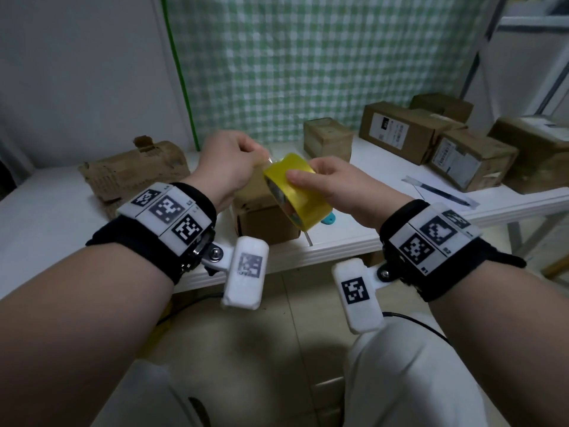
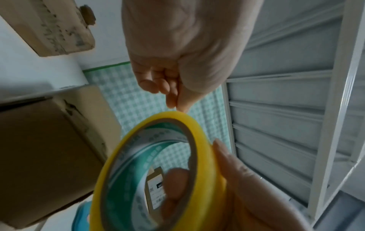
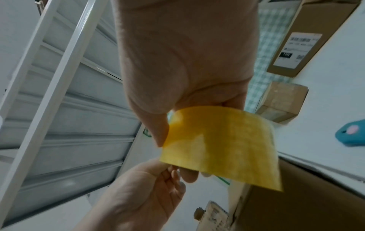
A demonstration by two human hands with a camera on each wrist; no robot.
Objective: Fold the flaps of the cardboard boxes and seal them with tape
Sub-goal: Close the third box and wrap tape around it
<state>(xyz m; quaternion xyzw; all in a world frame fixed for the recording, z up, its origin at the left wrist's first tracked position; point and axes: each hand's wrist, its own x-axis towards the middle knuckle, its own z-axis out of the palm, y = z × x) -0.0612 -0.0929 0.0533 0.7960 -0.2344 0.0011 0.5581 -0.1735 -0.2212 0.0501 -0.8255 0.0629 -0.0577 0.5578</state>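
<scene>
My right hand [image 1: 304, 173] grips a yellow roll of tape [image 1: 295, 195] held above the table, thumb on its outer face and fingers through the core. My left hand [image 1: 262, 156] pinches the loose end of the tape at the roll's top edge. In the left wrist view the left hand's fingertips [image 2: 173, 101] meet just above the roll [image 2: 154, 171]. In the right wrist view the roll [image 3: 221, 146] fills the middle. Under the roll stands a small brown cardboard box [image 1: 264, 220] near the table's front edge; its top is hidden by my hands.
A crumpled cardboard box [image 1: 132, 171] lies at the left of the white table [image 1: 338, 241]. Several taped boxes [image 1: 400, 131] stand at the back right. A blue cutter [image 1: 331, 217] lies right of the small box, a pen [image 1: 443, 192] farther right. A checked curtain hangs behind.
</scene>
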